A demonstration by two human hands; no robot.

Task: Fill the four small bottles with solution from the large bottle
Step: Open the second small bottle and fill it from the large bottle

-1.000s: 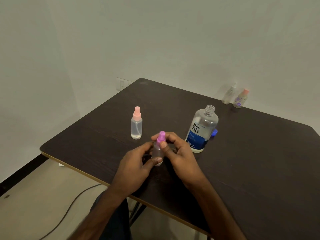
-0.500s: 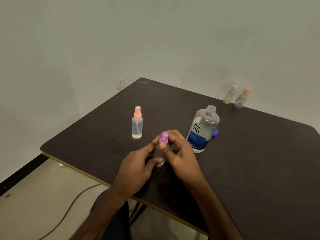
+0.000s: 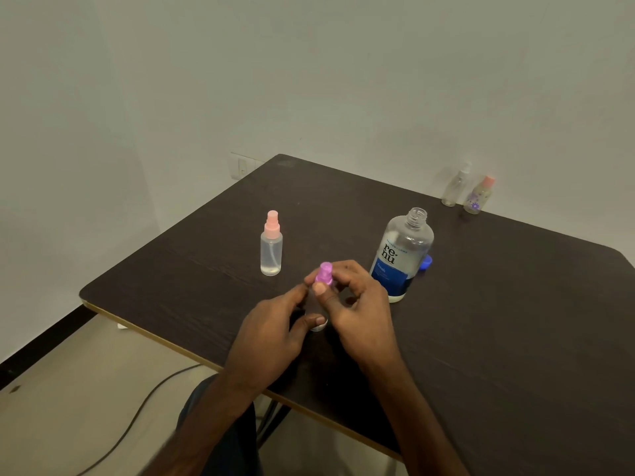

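Since a second ago my right thumb has slid up under the purple spray cap (image 3: 325, 273) and my fingers have curled closer round it, while the small spray bottle (image 3: 318, 325) has stayed in the same spot near the front edge of the table (image 3: 515, 321). That bottle stands between my two hands, its clear body mostly hidden by them, so I cannot tell what is in it. My left hand (image 3: 271, 334) pinches the body, with the thumb low by the base and the forefinger reaching up to the shoulder. My right hand (image 3: 360, 314) is clamped on the cap, thumb in front and fingers behind. Just beyond my right hand stands the large renu solution bottle (image 3: 402, 255), upright with its neck open; its upper part looks clear, but the label hides the level. Its blue cap (image 3: 427, 262) lies on the table touching or just behind it on the right. Towards the left edge a pink-capped spray bottle (image 3: 271, 249) stands upright and capped, seemingly with clear liquid inside. At the far edge, well apart from my hands, stand a clear white-capped bottle (image 3: 455, 187) and, just beside it, a flower-printed bottle (image 3: 477, 197) with a pinkish cap.
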